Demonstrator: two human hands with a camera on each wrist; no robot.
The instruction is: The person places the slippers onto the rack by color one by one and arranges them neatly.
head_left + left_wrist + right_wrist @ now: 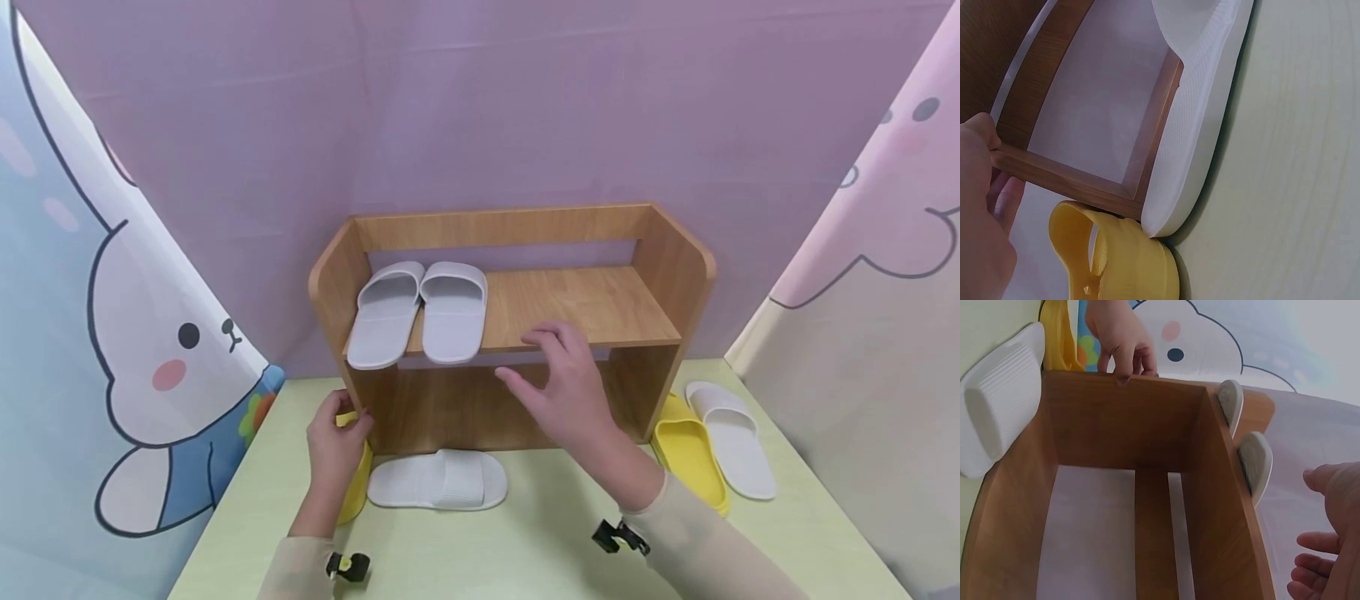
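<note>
A small wooden shoe rack (577, 304) has a pair of white slippers side by side on the left of its upper shelf: the left slipper (382, 325) and the right slipper (453, 321). With thumb and fingers, my left hand (337, 437) grips the front edge of the rack's left side panel (1066, 175). My right hand (566, 387) hovers before the upper shelf, fingers parted and loosely bent, holding nothing. Another white slipper (438, 481) lies crosswise at the rack's front left. Beside it, a yellow slipper (1129, 256) is partly hidden by my left hand in the head view.
To the right of the rack, a yellow slipper (690, 454) and a white slipper (731, 437) lie together on the pale green tabletop (540, 533). A purple cloth (510, 108) hangs behind. Cartoon-printed cloths (172, 367) stand at both sides.
</note>
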